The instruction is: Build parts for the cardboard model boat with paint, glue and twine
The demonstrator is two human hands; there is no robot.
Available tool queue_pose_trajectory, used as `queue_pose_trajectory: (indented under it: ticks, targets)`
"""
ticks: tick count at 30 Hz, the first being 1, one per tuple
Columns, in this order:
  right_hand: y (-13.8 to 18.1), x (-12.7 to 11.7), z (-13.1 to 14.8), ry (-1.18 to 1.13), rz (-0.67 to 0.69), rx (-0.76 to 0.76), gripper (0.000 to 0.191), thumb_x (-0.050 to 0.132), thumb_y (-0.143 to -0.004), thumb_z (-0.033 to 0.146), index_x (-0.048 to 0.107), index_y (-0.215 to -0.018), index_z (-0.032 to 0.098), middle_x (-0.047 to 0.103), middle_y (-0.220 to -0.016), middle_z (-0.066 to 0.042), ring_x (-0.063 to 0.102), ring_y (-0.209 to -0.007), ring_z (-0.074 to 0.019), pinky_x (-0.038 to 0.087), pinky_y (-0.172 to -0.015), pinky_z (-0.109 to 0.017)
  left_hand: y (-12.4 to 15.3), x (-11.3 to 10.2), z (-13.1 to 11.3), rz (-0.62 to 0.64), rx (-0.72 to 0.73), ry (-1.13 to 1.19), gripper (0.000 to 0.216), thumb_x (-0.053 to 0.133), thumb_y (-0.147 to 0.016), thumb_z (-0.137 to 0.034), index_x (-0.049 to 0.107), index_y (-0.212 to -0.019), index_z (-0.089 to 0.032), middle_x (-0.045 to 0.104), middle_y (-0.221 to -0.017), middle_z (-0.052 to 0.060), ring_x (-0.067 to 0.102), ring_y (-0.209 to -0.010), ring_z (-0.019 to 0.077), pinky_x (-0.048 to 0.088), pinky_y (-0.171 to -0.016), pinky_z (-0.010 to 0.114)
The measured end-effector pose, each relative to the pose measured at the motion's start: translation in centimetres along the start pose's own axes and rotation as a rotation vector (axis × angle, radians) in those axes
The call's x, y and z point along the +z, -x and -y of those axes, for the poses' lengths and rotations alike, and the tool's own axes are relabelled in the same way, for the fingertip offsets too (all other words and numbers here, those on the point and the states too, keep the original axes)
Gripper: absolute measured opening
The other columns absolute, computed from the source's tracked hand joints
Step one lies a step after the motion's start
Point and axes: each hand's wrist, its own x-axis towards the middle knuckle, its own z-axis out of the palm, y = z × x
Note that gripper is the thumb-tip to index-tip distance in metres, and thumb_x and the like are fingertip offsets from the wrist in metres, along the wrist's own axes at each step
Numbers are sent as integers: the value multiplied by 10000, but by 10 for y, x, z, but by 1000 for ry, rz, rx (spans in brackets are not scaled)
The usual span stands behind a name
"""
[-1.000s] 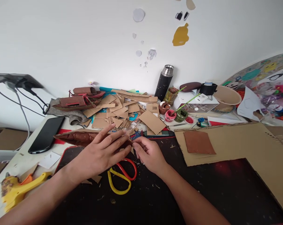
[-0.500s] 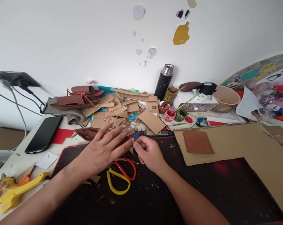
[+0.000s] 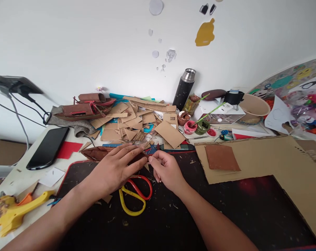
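A small brown cardboard boat hull point(image 3: 92, 153) lies at the back edge of the dark mat, its pointed left end showing. My left hand point(image 3: 117, 165) rests across the hull with fingers stretched out, palm down, hiding most of its middle. At the hull's right end, my right hand point(image 3: 166, 168) is closed, thumb and index finger pinching the brown tip. The two hands almost meet there. Just in front of the left hand lie scissors point(image 3: 134, 209) with one red and one yellow handle; their blades are hidden under that hand.
Cardboard scraps point(image 3: 132, 122) are piled behind the hands. Finished brown boats point(image 3: 79, 111) stand at back left, a phone point(image 3: 47, 148) and a yellow glue gun point(image 3: 19, 212) at left. Open paint jars point(image 3: 189, 127) and a black flask point(image 3: 184, 90) stand behind; a cardboard sheet point(image 3: 262, 157) lies right.
The spread fingers of my left hand have come lower and closer together onto the hull. My right hand keeps its pinch at the tip. The view has shifted slightly.
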Motion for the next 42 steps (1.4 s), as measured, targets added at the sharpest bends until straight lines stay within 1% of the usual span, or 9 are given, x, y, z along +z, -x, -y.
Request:
queue_pose_trajectory:
  ticks: [4,8,13,17,21,28,34,39,42]
  targets:
    - [1,-3,1,-33,38,-35,451,688,-956,643,599,-843,216,480,-453,103,404,-364,-85,311,-401,-206,-2,-2,1,-76,-53,103,337,573,-1065,-192,664,-1388,-231,747,-1392,131,712,-1237,309,579,-1056,493]
    - [3,-5,1,-59,21,-66,503,667,-968,687,669,-897,190,514,-478,82,423,-375,-85,318,-407,-207,-4,-9,1,-129,-130,246,308,629,-1059,-206,638,-1365,-237,768,-1338,118,726,-1202,278,586,-1016,447]
    - [3,-4,2,-59,-10,-64,501,685,-959,680,680,-898,182,516,-470,79,412,-364,-82,303,-398,-207,-2,-16,2,-123,-251,443,308,651,-1055,-219,604,-1358,-241,769,-1310,106,709,-1244,249,585,-1038,407]
    - [4,-4,2,-46,-4,-66,493,688,-958,675,672,-899,186,525,-476,77,408,-366,-81,305,-395,-207,1,-18,3,-112,-317,510,325,657,-1046,-236,605,-1365,-262,757,-1325,94,702,-1263,250,592,-1034,390]
    - [5,-3,3,-45,-5,-78,490,681,-961,677,664,-911,189,523,-486,80,410,-371,-80,309,-397,-206,0,-18,2,-106,-312,496,335,665,-1041,-244,601,-1369,-265,767,-1307,89,712,-1232,258,588,-1015,393]
    - [5,-2,4,-61,-5,-89,455,686,-960,654,628,-934,203,527,-509,88,422,-382,-81,316,-398,-200,-11,-17,-2,-63,-246,440,332,646,-1047,-220,574,-1370,-249,788,-1215,86,741,-1086,252,561,-953,399]
    - [4,-4,4,-68,-11,-80,417,690,-966,621,604,-916,216,526,-511,93,416,-376,-80,319,-396,-200,-17,-17,-4,-28,-218,481,323,653,-1044,-201,578,-1355,-251,775,-1242,88,725,-1110,246,546,-964,394]
    - [4,-4,5,-66,-33,-87,420,690,-963,626,609,-908,218,531,-518,87,412,-379,-81,322,-395,-202,-19,-17,-2,-11,-245,449,324,642,-1052,-243,560,-1365,-241,782,-1138,78,728,-1006,246,556,-879,371]
    - [5,-4,6,-52,-66,-105,422,692,-963,632,624,-921,217,528,-530,84,409,-387,-83,337,-397,-206,-19,-16,0,-11,-226,388,303,630,-1060,-263,558,-1354,-232,784,-1135,82,738,-1010,253,547,-909,392]
